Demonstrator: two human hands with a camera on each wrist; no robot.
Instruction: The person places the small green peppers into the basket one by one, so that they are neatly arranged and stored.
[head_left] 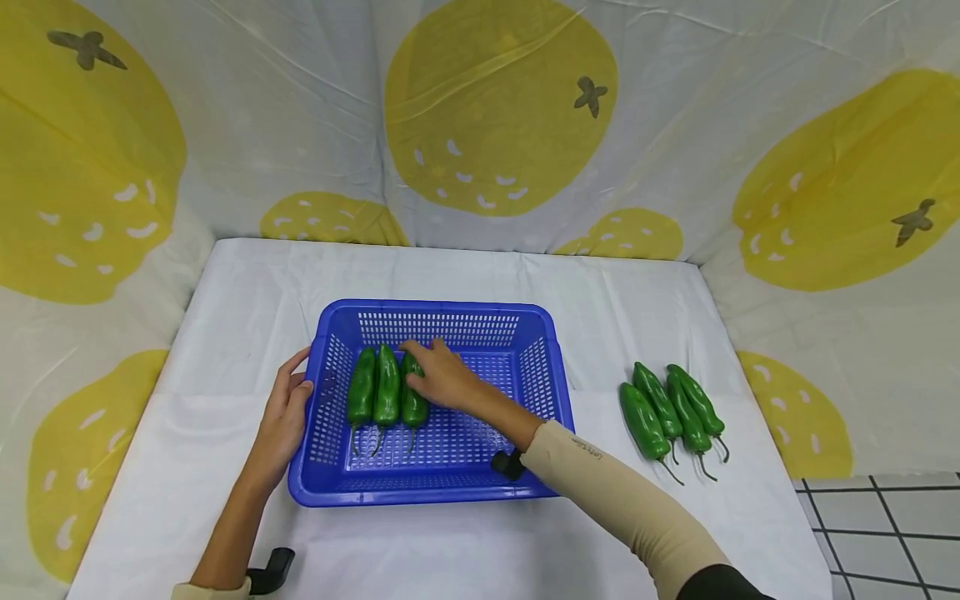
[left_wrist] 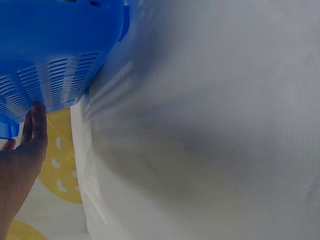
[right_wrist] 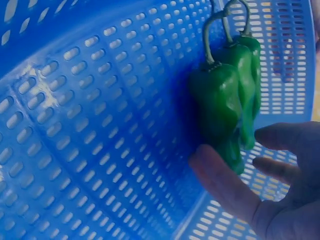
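Note:
A blue plastic basket (head_left: 431, 497) with slotted walls has three green peppers in it, side by side: a left pepper (head_left: 362, 387), a middle pepper (head_left: 387, 392) and a right pepper (head_left: 414, 408). Over the right pepper is my right hand (head_left: 444, 377), thumb and fingers spread around its tip end; in the right wrist view, the thumb (right_wrist: 222, 182) lies close to that pepper (right_wrist: 216, 100), with a gap to the other fingers. My left hand (head_left: 285, 414) rests against the basket's left side, its fingers (left_wrist: 38, 122) fairly straight along the outer wall.
Several more green peppers (head_left: 671, 410) lie together on the white cloth (head_left: 600, 333) to the right of the basket. Behind the table hangs a fabric with yellow fruit prints (head_left: 498, 108). Floor tiles (head_left: 885, 533) show at the lower right.

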